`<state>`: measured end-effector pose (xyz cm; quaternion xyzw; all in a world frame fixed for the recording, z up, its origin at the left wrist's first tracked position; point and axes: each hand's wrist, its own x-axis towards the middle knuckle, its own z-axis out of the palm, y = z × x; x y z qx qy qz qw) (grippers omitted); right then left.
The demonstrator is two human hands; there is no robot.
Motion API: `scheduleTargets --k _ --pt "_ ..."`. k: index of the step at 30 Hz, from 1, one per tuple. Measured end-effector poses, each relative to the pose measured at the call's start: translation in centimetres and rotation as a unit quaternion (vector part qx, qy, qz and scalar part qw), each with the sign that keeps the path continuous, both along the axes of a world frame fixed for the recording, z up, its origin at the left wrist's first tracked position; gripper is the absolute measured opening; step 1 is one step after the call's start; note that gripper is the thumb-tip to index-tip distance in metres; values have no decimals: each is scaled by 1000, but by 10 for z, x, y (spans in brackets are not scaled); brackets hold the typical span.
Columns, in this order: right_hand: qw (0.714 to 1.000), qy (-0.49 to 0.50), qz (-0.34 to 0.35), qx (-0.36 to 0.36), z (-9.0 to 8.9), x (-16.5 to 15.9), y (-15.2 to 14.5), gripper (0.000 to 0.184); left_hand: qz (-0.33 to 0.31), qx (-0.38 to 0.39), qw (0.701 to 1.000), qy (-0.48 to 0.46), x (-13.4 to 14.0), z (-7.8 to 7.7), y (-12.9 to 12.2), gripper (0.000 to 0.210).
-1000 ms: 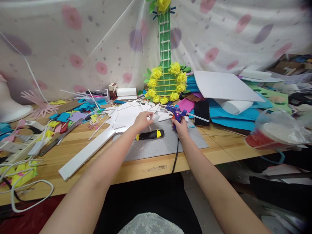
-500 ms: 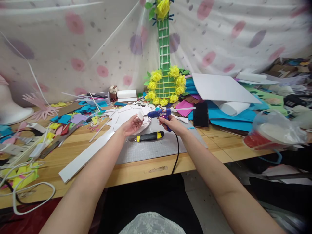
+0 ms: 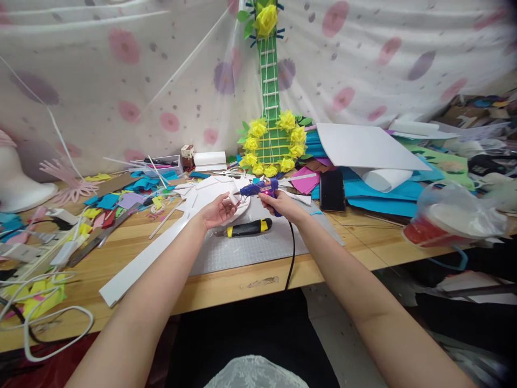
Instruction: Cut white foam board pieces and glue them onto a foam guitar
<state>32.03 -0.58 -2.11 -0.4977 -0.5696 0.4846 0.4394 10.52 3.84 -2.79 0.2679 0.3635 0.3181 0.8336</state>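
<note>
My right hand is wrapped round the handle of a blue hot glue gun, a white glue stick jutting from its back and a red light glowing on its side. Between the fingers of my left hand is a small white piece of foam board. The gun's nozzle points left and is right at this piece; whether they touch I cannot tell. Below the hands, a black and yellow utility knife lies on the grey cutting mat. White board scraps are heaped behind my left hand.
A green paper guitar with yellow flowers stands at the back. Right of the mat are a phone, blue sheets and a bagged red cup. Colored scraps, a metal ruler and a power strip lie to the left.
The glue gun and my right hand have shifted slightly left. The white piece in my left hand is turned and sits a little lower. The camera view has tilted slightly.
</note>
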Motion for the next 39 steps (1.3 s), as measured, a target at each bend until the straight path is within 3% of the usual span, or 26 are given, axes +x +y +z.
scheduleTargets --k 6,19,24,28,33,36,39 --pt "1000 1 -23 1 4 1 3 35 1 -7 1000 1 -3 0 -1 31" --pt "997 -66 32 -3 6 12 -6 38 39 2 999 20 6 13 0 25" --pt "999 43 17 -3 5 10 -2 40 36 20 999 34 9 12 1 22" --pt "983 180 -40 4 -14 19 2 42 77 94 983 138 6 8 15 11" --pt "947 299 -112 -9 -53 40 9 42 115 264 902 323 4 7 39 14" --pt "931 346 -110 -14 -63 47 12 40 92 386 786 474 12 4 44 29" --pt "927 361 -100 -23 -63 49 12 39 32 473 648 596 21 -3 43 35"
